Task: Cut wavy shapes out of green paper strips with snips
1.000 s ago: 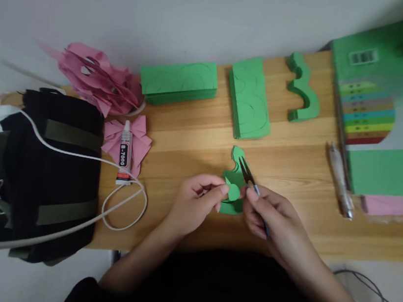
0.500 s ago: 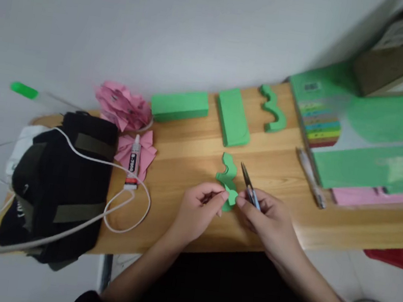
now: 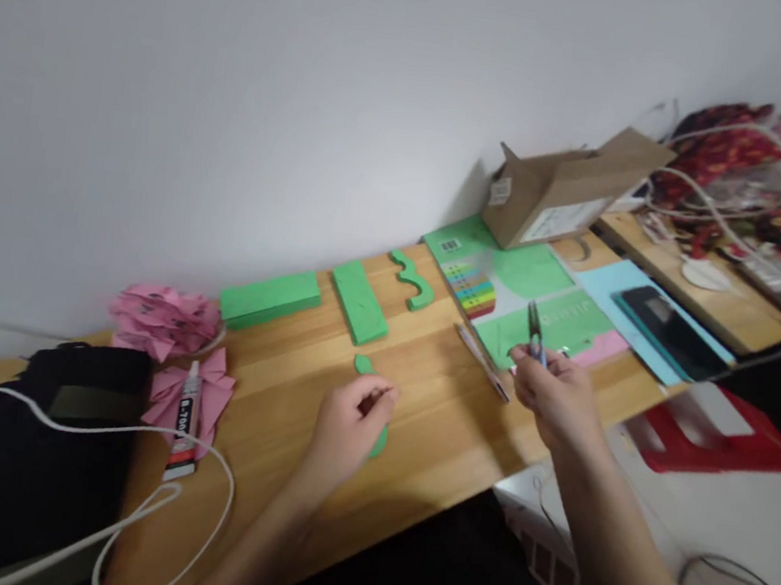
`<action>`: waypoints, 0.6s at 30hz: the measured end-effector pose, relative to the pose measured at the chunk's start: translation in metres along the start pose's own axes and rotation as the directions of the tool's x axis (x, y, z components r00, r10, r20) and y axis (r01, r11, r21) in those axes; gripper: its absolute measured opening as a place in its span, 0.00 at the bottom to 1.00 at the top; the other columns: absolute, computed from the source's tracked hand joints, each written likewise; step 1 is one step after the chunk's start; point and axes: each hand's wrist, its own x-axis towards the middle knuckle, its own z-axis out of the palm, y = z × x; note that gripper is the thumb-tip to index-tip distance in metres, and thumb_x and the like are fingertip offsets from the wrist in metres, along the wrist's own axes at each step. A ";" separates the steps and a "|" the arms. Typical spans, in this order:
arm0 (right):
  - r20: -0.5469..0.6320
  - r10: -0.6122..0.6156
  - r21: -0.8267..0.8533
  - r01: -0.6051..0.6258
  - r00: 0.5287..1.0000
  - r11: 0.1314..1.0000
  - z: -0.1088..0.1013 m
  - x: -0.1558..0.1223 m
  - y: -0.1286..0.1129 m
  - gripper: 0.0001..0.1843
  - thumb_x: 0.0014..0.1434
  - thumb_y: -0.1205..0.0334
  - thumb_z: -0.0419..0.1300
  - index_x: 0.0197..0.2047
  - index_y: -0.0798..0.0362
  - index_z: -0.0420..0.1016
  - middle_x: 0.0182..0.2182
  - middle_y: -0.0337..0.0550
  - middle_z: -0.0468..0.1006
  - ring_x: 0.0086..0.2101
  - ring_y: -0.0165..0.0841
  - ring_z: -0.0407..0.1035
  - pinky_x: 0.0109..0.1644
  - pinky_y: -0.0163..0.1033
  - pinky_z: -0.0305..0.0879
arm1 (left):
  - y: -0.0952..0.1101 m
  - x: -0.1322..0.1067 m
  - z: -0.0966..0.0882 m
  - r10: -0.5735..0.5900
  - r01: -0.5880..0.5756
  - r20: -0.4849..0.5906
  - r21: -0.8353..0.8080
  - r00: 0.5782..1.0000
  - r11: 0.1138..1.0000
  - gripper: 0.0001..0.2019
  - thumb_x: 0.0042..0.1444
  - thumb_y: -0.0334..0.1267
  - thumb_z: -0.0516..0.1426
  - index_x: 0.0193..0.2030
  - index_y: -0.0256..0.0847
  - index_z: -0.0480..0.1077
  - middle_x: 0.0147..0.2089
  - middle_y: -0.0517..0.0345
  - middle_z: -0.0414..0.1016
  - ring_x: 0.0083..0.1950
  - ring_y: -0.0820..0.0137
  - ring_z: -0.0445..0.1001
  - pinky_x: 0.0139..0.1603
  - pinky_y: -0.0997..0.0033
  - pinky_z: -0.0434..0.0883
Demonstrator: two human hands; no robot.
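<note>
My right hand (image 3: 557, 391) is raised over the front right of the table, closed around small thread snips (image 3: 535, 336) with dark blades and a bluish handle. The blades point away from me. My left hand (image 3: 356, 417) is closed in a pinch over a wavy green piece (image 3: 363, 363) and hides its middle; whatever lies between the fingertips is hidden. Beyond it lie another wavy green piece (image 3: 414, 286), a flat green rectangular block (image 3: 358, 303) and a longer green block (image 3: 271, 298) by the wall.
At left are a pink pleated bundle (image 3: 163, 322), pink folded paper (image 3: 216, 385), a glue tube (image 3: 185, 429), a black bag (image 3: 73, 462) and a white cable (image 3: 223, 472). At right are a pen (image 3: 482, 362), a green paper pack (image 3: 542, 288), a cardboard box (image 3: 568, 196) and a phone (image 3: 670, 329).
The view has swung right. My right hand, with the snips, has moved away from my left hand toward the green pack. The small green strip between my hands no longer shows.
</note>
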 end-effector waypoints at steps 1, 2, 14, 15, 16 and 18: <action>-0.063 -0.022 0.012 0.023 0.998 1.000 -0.012 0.001 -0.003 0.16 0.40 0.59 0.73 0.23 0.54 0.69 0.11 0.26 0.57 0.13 0.19 0.47 0.15 0.29 0.39 | 0.004 0.009 0.009 0.048 -0.049 0.027 0.065 0.998 0.997 0.09 0.61 0.36 0.53 0.35 0.37 0.73 0.27 0.57 0.74 0.28 0.69 0.72 0.31 0.70 0.69; -0.120 -0.043 0.022 0.046 0.992 0.999 -0.023 0.001 -0.006 0.16 0.39 0.60 0.73 0.22 0.54 0.68 0.11 0.25 0.57 0.13 0.19 0.46 0.15 0.29 0.39 | 0.009 0.018 0.020 0.101 -0.109 0.069 0.127 0.993 0.986 0.08 0.60 0.34 0.54 0.37 0.37 0.74 0.31 0.54 0.77 0.31 0.68 0.74 0.35 0.67 0.71; -0.380 -0.062 0.104 0.109 0.923 0.989 -0.103 -0.023 -0.001 0.17 0.53 0.66 0.70 0.22 0.55 0.65 0.10 0.22 0.55 0.11 0.18 0.47 0.12 0.25 0.43 | 0.047 0.074 0.126 0.412 -0.645 0.523 0.413 0.746 0.642 0.11 0.58 0.33 0.59 0.47 0.33 0.75 0.56 0.40 0.73 0.62 0.51 0.67 0.64 0.49 0.63; -0.385 -0.046 0.109 0.095 0.922 0.989 -0.104 -0.023 0.003 0.16 0.57 0.66 0.68 0.23 0.55 0.66 0.12 0.22 0.55 0.11 0.18 0.46 0.12 0.25 0.43 | 0.045 0.074 0.127 0.403 -0.640 0.522 0.425 0.751 0.641 0.09 0.61 0.32 0.57 0.45 0.33 0.76 0.54 0.40 0.74 0.62 0.52 0.67 0.64 0.49 0.63; -0.390 -0.029 0.115 0.080 0.920 0.990 -0.106 -0.022 0.007 0.15 0.61 0.66 0.66 0.25 0.56 0.67 0.13 0.22 0.56 0.11 0.18 0.47 0.12 0.25 0.44 | 0.045 0.076 0.127 0.393 -0.629 0.517 0.436 0.760 0.644 0.08 0.63 0.32 0.55 0.44 0.34 0.76 0.53 0.42 0.75 0.61 0.54 0.68 0.63 0.48 0.64; -0.406 -0.001 0.126 0.057 0.914 0.990 -0.108 -0.018 0.015 0.12 0.66 0.65 0.62 0.30 0.58 0.70 0.18 0.26 0.62 0.14 0.18 0.52 0.14 0.25 0.49 | 0.048 0.081 0.128 0.368 -0.594 0.494 0.451 0.788 0.666 0.08 0.65 0.34 0.55 0.44 0.35 0.75 0.51 0.46 0.76 0.58 0.57 0.71 0.61 0.49 0.68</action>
